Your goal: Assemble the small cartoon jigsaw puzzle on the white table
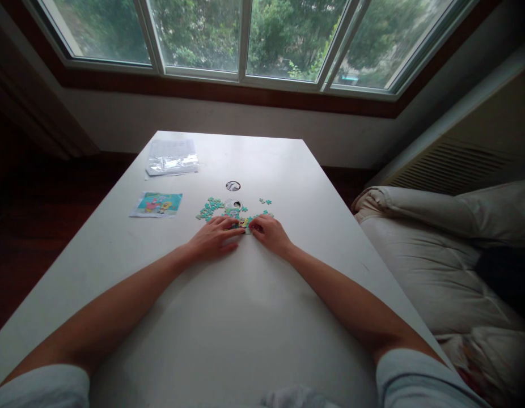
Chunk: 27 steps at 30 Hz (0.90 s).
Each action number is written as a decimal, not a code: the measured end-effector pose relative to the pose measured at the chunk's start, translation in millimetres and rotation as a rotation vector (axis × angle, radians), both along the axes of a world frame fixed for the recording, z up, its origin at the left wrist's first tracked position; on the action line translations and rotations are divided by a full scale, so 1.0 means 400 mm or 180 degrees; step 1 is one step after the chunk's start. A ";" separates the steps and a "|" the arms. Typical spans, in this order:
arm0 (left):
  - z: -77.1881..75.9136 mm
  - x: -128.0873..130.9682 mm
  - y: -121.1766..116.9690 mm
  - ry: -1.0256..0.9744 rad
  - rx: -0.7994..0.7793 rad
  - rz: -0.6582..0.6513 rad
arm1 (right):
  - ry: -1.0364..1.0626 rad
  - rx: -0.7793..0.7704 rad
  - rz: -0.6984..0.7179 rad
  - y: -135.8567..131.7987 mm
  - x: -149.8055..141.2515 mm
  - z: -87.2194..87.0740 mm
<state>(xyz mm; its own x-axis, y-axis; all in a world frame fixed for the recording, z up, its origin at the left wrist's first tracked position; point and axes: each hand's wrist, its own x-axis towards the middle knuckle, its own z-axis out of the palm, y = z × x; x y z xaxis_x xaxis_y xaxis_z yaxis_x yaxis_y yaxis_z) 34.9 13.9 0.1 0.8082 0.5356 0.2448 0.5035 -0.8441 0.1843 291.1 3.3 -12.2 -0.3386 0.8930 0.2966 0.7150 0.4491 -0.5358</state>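
A small patch of joined jigsaw pieces (pixel 244 222), green and yellow, lies on the white table between my two hands. My left hand (pixel 215 235) rests at its left edge, fingers stretched out and apart, the fingertips touching the pieces. At the right edge, my right hand (pixel 271 233) has its thumb and fingers pinched together on a jigsaw puzzle piece, mostly hidden by the fingers. Loose green puzzle pieces (pixel 210 208) are spread beyond my left hand. Two more loose pieces (pixel 265 201) lie beyond my right hand.
A printed picture sheet (pixel 157 204) with cartoon figures lies to the left. Behind it are clear plastic bags with papers (pixel 173 156). A round opening (pixel 233 186) is in the white table (pixel 228 317). A padded sofa (pixel 424 266) stands right, below windows.
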 end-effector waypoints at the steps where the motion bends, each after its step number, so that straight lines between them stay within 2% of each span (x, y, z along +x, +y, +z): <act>1: 0.002 0.001 -0.001 0.0021 -0.0002 0.0011 | 0.0042 0.0004 0.0018 0.004 0.009 0.001; 6: 0.011 0.011 -0.011 0.0111 0.0018 0.0074 | 0.0007 0.0149 0.0467 0.019 0.048 0.019; 11: 0.006 0.019 -0.016 0.0168 0.0071 0.0140 | -0.0230 0.0351 0.0903 0.022 0.058 0.027; 18: 0.000 0.022 -0.018 0.0189 0.0086 0.0170 | -0.0389 0.0262 0.0953 0.020 0.053 0.020; 22: 0.001 0.024 -0.020 0.0197 0.0063 0.0182 | -0.0192 0.0167 0.0662 0.032 0.064 0.021; 27: 0.005 0.023 -0.023 0.0136 0.0008 0.0188 | 0.0001 0.0261 -0.0337 0.082 0.133 0.022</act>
